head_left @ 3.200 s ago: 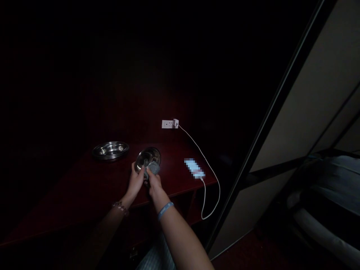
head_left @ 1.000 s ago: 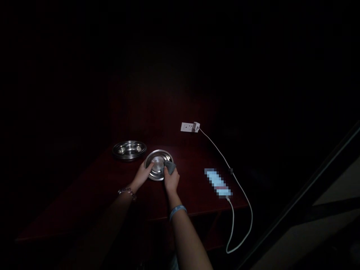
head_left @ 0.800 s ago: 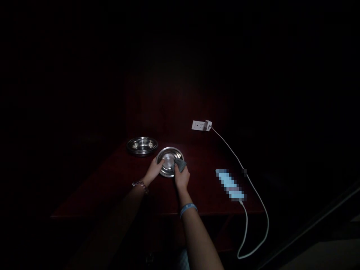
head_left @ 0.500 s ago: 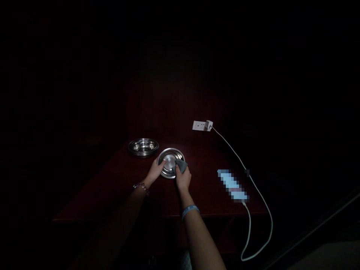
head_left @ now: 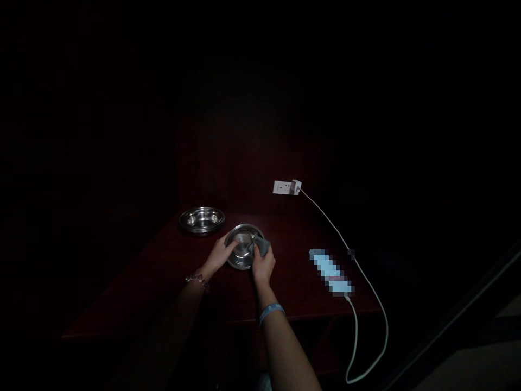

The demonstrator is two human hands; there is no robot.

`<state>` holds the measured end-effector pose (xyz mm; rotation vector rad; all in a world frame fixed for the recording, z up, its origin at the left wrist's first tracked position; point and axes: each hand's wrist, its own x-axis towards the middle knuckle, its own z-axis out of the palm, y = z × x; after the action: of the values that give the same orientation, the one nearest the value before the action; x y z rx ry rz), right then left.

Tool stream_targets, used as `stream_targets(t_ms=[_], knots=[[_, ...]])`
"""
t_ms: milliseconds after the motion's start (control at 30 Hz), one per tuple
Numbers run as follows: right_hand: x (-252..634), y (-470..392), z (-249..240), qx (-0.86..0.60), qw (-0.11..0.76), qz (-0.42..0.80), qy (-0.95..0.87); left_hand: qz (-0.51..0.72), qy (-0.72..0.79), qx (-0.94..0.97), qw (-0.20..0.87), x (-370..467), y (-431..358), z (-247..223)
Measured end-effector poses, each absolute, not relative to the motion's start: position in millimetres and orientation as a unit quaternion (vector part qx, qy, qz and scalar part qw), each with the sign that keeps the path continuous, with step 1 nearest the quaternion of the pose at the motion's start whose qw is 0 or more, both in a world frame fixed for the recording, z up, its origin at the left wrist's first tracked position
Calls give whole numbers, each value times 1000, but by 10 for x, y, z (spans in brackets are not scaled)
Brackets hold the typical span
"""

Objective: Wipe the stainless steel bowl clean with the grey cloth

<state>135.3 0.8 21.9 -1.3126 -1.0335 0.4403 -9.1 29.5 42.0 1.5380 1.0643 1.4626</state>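
Note:
A shiny round metal bowl (head_left: 243, 260) is tilted up above the dark red table. My left hand (head_left: 220, 253) grips its left rim, thumb laid over the inside and fingers hidden behind. A grey cloth (head_left: 261, 245) is bunched in my right hand (head_left: 264, 265), closed round it and pressed against the bowl's right inner side. Beyond my left hand, a stack of similar metal bowls (head_left: 202, 221) rests on the table.
On the right of the table (head_left: 163, 293) lies a blurred-out phone (head_left: 331, 272). Its white cable (head_left: 368, 279) hangs over the front edge and runs up to a charger (head_left: 296, 187) in a wall socket (head_left: 281, 188).
The whole view has shifted slightly, so things sit lower and further left. My right hand with the cloth has moved only a little against the bowl; both grips are unchanged.

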Motion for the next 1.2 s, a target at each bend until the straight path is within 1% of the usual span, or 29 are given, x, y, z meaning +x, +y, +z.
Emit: stream_targets(t_ms=[100, 200, 367, 467, 533, 667, 733, 933, 1200], knots=[[1359, 18, 209, -573, 664, 183, -444, 589, 380, 595, 393, -47, 261, 429], [1365, 18, 198, -589, 658, 180, -432, 594, 351, 601, 405, -12, 254, 402], [1363, 12, 185, -580, 649, 197, -451, 595, 369, 602, 385, -8, 296, 354], [1364, 15, 179, -576, 647, 204, -457, 606, 371, 585, 392, -29, 316, 374], [1367, 18, 180, -580, 646, 209, -450, 607, 363, 576, 410, -30, 311, 383], [1375, 21, 181, -577, 648, 216, -448, 583, 355, 545, 486, 26, 292, 324], [1373, 23, 176, -574, 646, 215, -456, 573, 356, 541, 501, 57, 303, 269], [1354, 40, 155, -561, 636, 221, -481, 606, 414, 510, 449, 19, 391, 230], [1356, -9, 203, -557, 666, 197, -455, 591, 396, 531, 461, -45, 366, 339]])
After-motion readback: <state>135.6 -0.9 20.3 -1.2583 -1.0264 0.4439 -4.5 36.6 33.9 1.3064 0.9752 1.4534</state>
